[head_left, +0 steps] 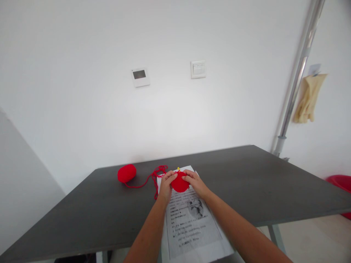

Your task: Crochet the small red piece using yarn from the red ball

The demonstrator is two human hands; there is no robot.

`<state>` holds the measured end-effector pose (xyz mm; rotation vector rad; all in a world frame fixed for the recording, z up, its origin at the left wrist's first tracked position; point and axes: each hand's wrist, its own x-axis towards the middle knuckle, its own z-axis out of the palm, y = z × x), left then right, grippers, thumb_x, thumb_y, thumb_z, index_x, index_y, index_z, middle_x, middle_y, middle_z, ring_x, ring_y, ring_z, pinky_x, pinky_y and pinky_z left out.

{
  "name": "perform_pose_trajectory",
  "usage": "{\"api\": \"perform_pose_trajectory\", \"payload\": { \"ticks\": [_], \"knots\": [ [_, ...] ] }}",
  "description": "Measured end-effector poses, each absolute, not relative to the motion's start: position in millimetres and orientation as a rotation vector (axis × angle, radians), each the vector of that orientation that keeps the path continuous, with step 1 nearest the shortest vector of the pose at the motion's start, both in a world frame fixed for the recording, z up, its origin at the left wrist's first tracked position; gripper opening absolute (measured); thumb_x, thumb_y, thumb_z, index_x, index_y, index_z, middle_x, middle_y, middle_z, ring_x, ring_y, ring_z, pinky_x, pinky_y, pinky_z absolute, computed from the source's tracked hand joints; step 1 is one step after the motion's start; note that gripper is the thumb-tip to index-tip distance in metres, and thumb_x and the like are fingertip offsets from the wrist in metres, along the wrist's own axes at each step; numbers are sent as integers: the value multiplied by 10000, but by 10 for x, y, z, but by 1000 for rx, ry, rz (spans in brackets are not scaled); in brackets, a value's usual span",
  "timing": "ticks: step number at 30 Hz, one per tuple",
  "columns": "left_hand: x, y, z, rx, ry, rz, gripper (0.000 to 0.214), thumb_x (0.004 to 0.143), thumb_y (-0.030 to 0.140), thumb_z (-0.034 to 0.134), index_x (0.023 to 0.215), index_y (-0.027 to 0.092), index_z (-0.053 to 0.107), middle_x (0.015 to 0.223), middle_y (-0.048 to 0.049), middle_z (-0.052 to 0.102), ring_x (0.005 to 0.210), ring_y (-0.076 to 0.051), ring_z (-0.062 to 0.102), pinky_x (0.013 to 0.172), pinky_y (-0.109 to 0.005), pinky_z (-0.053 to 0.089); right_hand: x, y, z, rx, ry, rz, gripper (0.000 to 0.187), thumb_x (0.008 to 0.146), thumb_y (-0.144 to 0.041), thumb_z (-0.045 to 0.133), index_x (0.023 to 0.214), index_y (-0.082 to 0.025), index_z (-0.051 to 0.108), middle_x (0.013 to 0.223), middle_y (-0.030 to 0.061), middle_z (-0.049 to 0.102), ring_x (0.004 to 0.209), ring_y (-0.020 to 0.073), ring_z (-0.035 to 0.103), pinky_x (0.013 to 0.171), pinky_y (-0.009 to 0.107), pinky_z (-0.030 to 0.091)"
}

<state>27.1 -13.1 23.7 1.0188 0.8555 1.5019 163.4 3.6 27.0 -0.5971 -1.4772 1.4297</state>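
Note:
A round red crocheted piece is held up between both hands over the printed sheets. My left hand pinches its left edge, thumb on the front face. On the opposite edge my right hand grips it the same way, fingers behind. A small yellow item, too small to make out, sits at the top edge of the piece. Loose red yarn runs from there to the left, tangled partway, and reaches a red yarn ball on the table.
Printed paper sheets with a picture lie on the dark grey table, overhanging its front edge. Behind stands a white wall with a switch and a panel. Pale gloves hang right of a metal pipe. A red object is at far right.

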Motion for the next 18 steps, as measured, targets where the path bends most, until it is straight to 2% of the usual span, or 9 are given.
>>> {"api": "perform_pose_trajectory", "payload": {
  "ticks": [18],
  "knots": [
    [262,-123,227,1004,849,1488,296,614,362,702,579,156,493,527,30,527,474,-86,466,475,-206,334,1616,31,267,-598,-1366,1524,150,675,-305,553,622,-171,513,516,-45,471,475,83,399,471,199,311]
  ]
}}
